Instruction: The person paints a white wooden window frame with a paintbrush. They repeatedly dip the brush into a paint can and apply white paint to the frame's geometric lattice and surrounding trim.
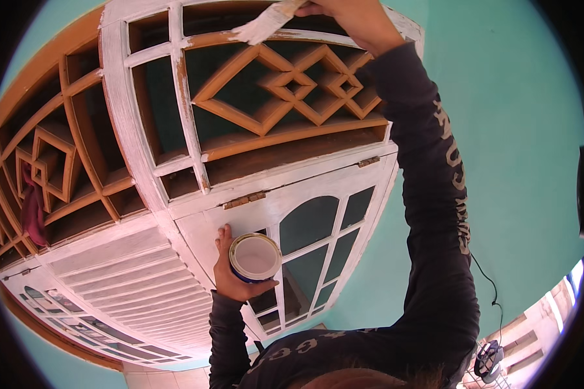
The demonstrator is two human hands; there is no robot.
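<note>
My left hand is wrapped around a small paint can with a dark blue outside. The can is open at the top, and pale white paint coats its inside. Raised at the top of the view, my right hand grips a paintbrush with white-coated bristles. The bristles lie at the upper rail of a wooden lattice panel, where white paint meets bare brown wood. Its diamond pattern is brown, while the upright bars to its left are white. The picture's upper edge cuts off part of the right hand.
Below the lattice, a white door with glass panes hangs on rusty hinges. White slats fill the lower left. A dark red cloth hangs on the left lattice. A turquoise wall and a black cable are at right.
</note>
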